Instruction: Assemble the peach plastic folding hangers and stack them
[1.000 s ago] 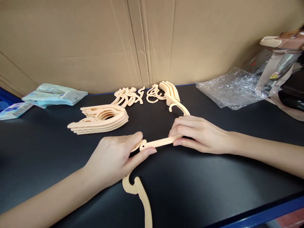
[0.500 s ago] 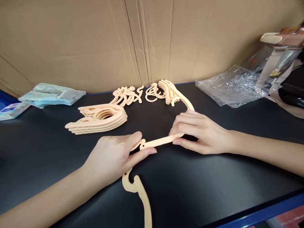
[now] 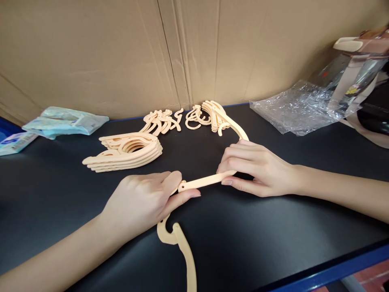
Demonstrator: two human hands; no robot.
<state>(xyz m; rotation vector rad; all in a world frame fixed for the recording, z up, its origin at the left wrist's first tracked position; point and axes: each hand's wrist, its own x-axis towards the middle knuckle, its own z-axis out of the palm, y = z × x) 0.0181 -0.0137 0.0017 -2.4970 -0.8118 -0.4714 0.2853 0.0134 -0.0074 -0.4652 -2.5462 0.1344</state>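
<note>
Between the two hands lies a peach-coloured plastic hanger arm (image 3: 206,181), a slim strip with a small hole near its left end. My left hand (image 3: 141,198) is closed around a second hanger piece, of which only a small edge shows by the thumb, at the strip's holed end. My right hand (image 3: 253,170) pinches the strip's other end between thumb and fingers. Below my left hand, a curved hanger piece (image 3: 167,235) joins a long hanger arm (image 3: 187,259) that runs out of the bottom edge. Whether it connects to what the left hand holds is hidden.
On the black table (image 3: 273,239) sit a stack of folded hanger parts (image 3: 130,160), several hooks (image 3: 161,121) and a pile of arms (image 3: 217,115). Tissue packs (image 3: 63,121) lie left. Clear plastic wrap (image 3: 294,107) and a strapped bottle (image 3: 361,61) are right; cardboard (image 3: 106,56) stands behind.
My left thumb has pressed farther over the small piece beside the strip's holed end, covering more of it. The right hand keeps its grip nearly unchanged.
</note>
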